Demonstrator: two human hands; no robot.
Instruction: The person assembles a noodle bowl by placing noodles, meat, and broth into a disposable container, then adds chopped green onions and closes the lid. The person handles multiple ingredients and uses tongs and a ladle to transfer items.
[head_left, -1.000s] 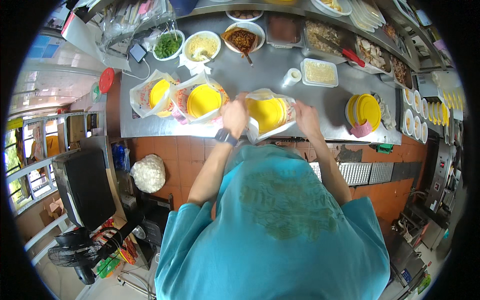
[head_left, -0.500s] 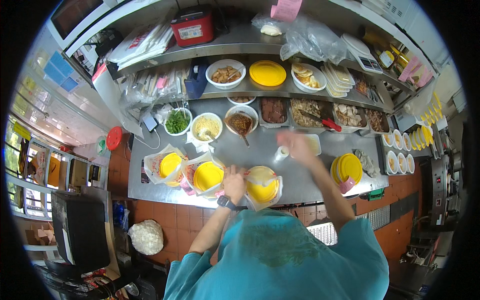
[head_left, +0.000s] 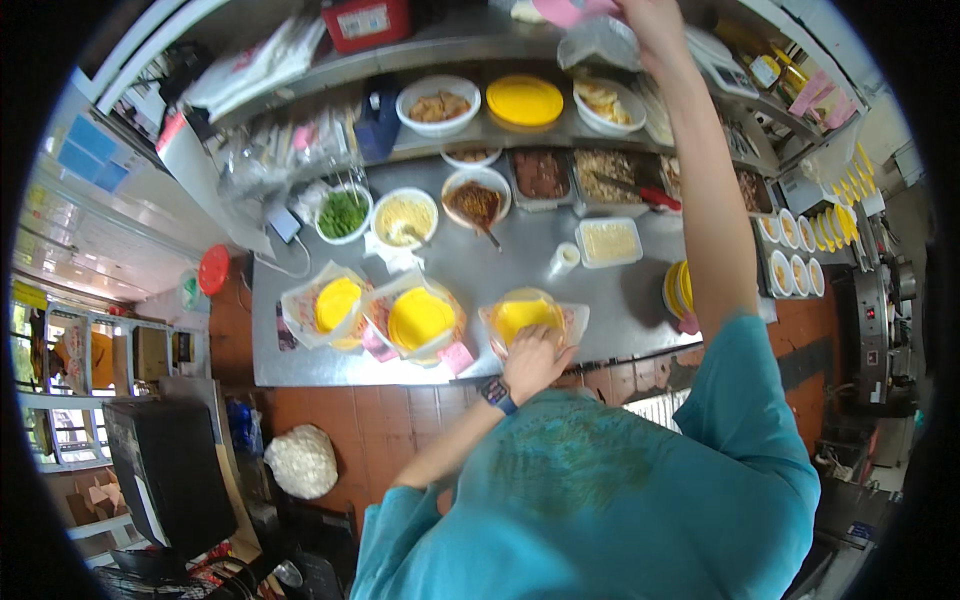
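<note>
My left hand rests with its fingers outstretched on the near edge of a yellow-lidded bowl, which sits in an opened clear plastic bag at the front of the steel counter. My right hand is raised to the upper shelf at the top edge of the view. Its fingers close on the edge of a pink paper slip; the fingertips are partly cut off and blurred. Left of my left hand stand two more bagged yellow-lidded bowls, a middle one and a left one, with pink slips by the middle one.
Behind them are a bowl of chopped greens, a bowl of pale minced food, a bowl of dark sauce and metal food trays. A white roll stands beside a rectangular tub. Stacked yellow lids lie right.
My right hand has gone from above the counter up to the pink slip on the upper shelf. My left hand has moved right, from beside the middle bowl onto the right bowl.
</note>
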